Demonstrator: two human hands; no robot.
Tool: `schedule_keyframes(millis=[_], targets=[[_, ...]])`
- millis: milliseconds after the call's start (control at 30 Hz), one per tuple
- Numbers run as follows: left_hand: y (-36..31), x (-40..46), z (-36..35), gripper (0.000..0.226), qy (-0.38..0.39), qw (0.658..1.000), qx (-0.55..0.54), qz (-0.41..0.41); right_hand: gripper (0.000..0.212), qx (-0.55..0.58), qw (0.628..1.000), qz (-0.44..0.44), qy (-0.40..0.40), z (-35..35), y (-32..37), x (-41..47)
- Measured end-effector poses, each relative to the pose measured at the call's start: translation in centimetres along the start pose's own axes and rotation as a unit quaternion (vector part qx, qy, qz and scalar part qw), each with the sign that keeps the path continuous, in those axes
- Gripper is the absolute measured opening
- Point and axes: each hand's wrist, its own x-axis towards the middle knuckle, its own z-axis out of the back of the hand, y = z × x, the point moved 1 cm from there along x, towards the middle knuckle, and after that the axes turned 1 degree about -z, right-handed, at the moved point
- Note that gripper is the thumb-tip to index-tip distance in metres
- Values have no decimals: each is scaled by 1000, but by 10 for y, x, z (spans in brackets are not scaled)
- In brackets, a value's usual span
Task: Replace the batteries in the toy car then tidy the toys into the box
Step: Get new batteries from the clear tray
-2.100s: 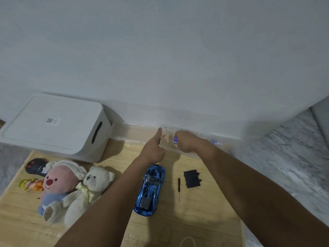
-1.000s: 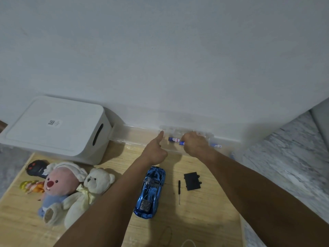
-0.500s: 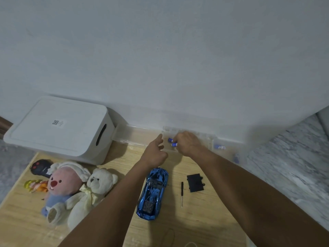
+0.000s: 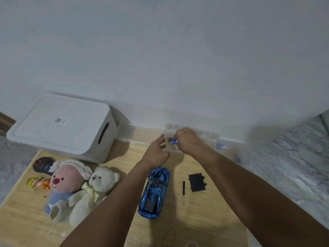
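The right hand has its fingers curled narrow, pinching two small blue cylindrical batteries over a clear, ridged plastic case at the table's far edge by the wall. The left hand lies just left of those fingers, its own fingers loose and part spread, holding nothing, the tips near the case's left end. Well to the right of the pinching fingers, two more blue batteries show blurred through the clear plastic.

Nearer than both hands, on the pale wood-grain table, lies one glossy chrome-blue toy car, belly up, its dark battery bay open. Right of it are one slim black screwdriver and one flat black rectangular cover.

Far left of the fingers stands one smooth white plastic box with rounded corners, lid on. In front of it are two soft plush toys, a pink-faced one and a cream bear, one black remote and one small yellow-orange figure.
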Motion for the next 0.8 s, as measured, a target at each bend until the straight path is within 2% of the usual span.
schedule_keyframes(millis=[167,400,533,700,800], targets=[[2,-5,-1,79,-37,999,21,-21,20,80,995,-14,-57,-9,4,1],[3,-14,-4,69,-94,988,95,-74,20,21,1000,-6,-12,-16,7,2],[7,-12,-6,65,-91,985,128,-64,22,-5,999,-11,-31,-12,9,-2],[11,-11,-9,71,-87,982,160,-42,19,3,998,-26,-53,-15,10,-6],[12,-10,-10,71,-86,983,159,-41,21,-2,999,-29,-41,-14,11,-8]])
